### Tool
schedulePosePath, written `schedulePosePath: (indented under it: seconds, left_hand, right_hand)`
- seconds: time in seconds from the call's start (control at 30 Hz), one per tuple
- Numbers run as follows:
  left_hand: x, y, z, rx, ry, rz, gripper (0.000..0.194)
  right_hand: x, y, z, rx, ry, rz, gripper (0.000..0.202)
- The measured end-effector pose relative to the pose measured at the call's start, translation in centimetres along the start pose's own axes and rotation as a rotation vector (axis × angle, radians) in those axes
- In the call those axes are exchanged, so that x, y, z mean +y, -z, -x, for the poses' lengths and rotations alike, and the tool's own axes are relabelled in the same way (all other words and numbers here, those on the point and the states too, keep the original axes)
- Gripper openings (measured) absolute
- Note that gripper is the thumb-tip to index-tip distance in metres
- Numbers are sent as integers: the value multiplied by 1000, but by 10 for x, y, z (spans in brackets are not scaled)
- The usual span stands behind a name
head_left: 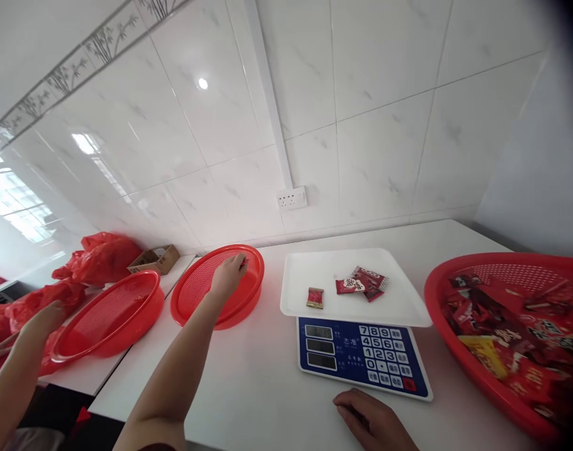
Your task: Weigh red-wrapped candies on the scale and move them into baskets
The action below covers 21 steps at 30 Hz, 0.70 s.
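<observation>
My left hand (pixel 230 275) reaches over the far side of a red mesh basket (pixel 192 294). Its fingers are closed, with a bit of red showing at the tips, too small to name. My right hand (pixel 375 419) rests on the table just below the scale's keypad, fingers loosely curled and nothing visible in them. The digital scale (pixel 352 357) has a blue panel and a white tray (pixel 298 266). On the tray lie several dark red candy packets (pixel 352 285), some overlapping, and apart from them a small red and gold candy (pixel 315 298).
At the right a red basket (pixel 436 294) holds many wrapped candies. Another person's arm (pixel 23 357) is at the left, near a second red basket (pixel 112 326). Red plastic bags (pixel 108 257) and a cardboard box (pixel 159 260) stand behind. A socket (pixel 292 198) is on the tiled wall.
</observation>
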<state>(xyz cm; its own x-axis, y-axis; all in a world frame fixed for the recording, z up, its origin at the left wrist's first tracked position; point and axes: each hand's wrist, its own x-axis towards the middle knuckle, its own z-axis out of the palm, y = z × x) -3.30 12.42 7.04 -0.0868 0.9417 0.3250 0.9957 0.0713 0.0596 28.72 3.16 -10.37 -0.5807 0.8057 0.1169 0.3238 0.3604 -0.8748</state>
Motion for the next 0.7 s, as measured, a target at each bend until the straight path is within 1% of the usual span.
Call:
schedulePosePath:
  seconds: [0.07,0.1,0.17,0.2,0.27,0.33,0.43,0.5,0.53,0.6,0.7]
  left_hand:
    - [-20,1,9,-48,90,-26,24]
    - [-26,0,13,-72,122,-33,27]
    - [-28,-3,18,-108,154,-29,35]
    - [-23,-5,20,-118,153,-16,39]
    - [-2,-9,21,-135,113,32,43]
    - [29,-14,21,-169,28,98,44]
    - [80,-23,21,-251,-156,189,43]
    - [107,-31,19,-321,-286,229,46]
    - [118,-35,18,-359,-333,241,48]
    - [132,-42,13,-414,-386,256,50]
    - [144,-52,4,-422,-416,282,47]
  right_hand:
    - [2,-1,-1,4,3,-7,26]
    - [3,-1,-1,4,5,-7,26]
    - [4,-2,-2,0,8,-3,27]
    - [5,-2,-2,-1,9,-1,27]
    - [5,-2,-3,-2,8,2,27]
    - [4,-1,-2,-5,0,4,28]
    - [2,0,-1,-8,-14,10,28]
    - [1,0,-1,0,-18,15,28]
    - [1,-1,-1,4,-19,16,28]
    - [2,-2,-1,21,-22,12,28]
    - [3,-5,-1,67,-24,-12,27]
